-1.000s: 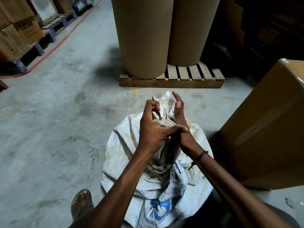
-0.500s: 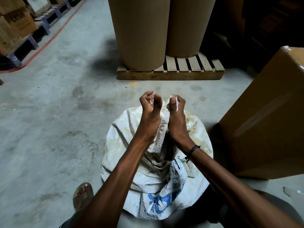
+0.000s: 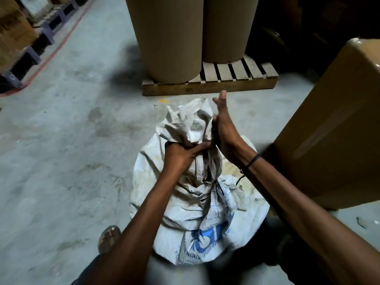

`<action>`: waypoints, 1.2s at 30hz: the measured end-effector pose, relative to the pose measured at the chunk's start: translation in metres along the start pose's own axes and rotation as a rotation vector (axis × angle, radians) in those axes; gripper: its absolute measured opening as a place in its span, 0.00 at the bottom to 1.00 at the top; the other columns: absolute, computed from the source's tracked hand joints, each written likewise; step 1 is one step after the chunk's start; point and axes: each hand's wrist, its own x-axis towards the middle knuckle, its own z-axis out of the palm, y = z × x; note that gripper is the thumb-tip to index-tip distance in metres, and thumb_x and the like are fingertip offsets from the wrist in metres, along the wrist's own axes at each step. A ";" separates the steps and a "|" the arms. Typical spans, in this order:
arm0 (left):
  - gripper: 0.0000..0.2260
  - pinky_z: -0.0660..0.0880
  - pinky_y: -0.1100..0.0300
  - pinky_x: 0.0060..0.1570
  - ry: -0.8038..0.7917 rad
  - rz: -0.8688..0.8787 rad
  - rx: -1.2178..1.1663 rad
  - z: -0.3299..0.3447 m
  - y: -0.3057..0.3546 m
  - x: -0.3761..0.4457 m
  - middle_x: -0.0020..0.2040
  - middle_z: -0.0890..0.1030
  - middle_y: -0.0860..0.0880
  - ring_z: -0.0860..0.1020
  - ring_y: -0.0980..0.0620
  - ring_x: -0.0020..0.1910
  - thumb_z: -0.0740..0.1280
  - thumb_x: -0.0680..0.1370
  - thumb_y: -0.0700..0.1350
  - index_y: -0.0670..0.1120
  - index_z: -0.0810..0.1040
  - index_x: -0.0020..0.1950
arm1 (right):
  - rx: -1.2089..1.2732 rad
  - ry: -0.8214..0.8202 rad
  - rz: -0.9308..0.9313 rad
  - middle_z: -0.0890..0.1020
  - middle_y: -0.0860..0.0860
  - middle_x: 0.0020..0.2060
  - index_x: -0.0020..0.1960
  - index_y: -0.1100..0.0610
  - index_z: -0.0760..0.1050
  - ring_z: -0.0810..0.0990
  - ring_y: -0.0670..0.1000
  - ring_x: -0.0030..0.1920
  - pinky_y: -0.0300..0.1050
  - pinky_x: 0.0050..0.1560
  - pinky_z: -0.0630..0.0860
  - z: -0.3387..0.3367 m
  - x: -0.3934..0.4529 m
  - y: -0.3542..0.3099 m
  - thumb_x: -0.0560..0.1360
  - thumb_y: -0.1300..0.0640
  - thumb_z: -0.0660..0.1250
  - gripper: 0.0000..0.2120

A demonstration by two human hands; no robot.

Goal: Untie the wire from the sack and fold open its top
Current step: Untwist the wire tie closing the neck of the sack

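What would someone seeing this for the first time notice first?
The eye lands on the white woven sack on the concrete floor in the centre, its bunched neck gathered in the left hand while the right hand presses flat against the fabric's right side. Behind it two large brown cardboard rolls stand on a wooden pallet, and a big cardboard box looms at the right.
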 end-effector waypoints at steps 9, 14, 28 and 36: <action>0.53 0.74 0.45 0.67 0.462 -0.238 0.021 0.009 0.012 0.006 0.66 0.75 0.40 0.73 0.42 0.69 0.81 0.59 0.70 0.38 0.72 0.72 | -0.643 0.031 -0.278 0.82 0.49 0.55 0.57 0.52 0.74 0.83 0.46 0.51 0.46 0.52 0.80 -0.015 -0.033 0.049 0.76 0.58 0.70 0.11; 0.30 0.84 0.49 0.56 0.289 -0.185 -0.260 0.003 0.015 0.012 0.52 0.87 0.50 0.87 0.50 0.52 0.84 0.61 0.57 0.49 0.80 0.58 | -0.756 -0.196 -0.274 0.78 0.48 0.69 0.74 0.50 0.70 0.79 0.48 0.65 0.36 0.62 0.75 -0.019 -0.029 0.055 0.69 0.67 0.69 0.35; 0.40 0.69 0.48 0.71 0.010 0.063 0.532 -0.002 -0.019 -0.003 0.76 0.63 0.40 0.67 0.38 0.76 0.76 0.74 0.57 0.51 0.62 0.81 | -0.436 -0.080 -0.192 0.81 0.50 0.65 0.66 0.52 0.77 0.85 0.49 0.57 0.43 0.51 0.82 -0.020 0.007 0.065 0.69 0.78 0.62 0.32; 0.31 0.79 0.49 0.49 0.328 0.046 0.431 0.011 -0.018 -0.009 0.51 0.84 0.40 0.84 0.39 0.50 0.72 0.79 0.46 0.41 0.58 0.73 | -0.779 -0.163 0.133 0.85 0.56 0.55 0.59 0.62 0.81 0.83 0.53 0.52 0.46 0.54 0.82 -0.051 -0.008 0.084 0.74 0.72 0.67 0.16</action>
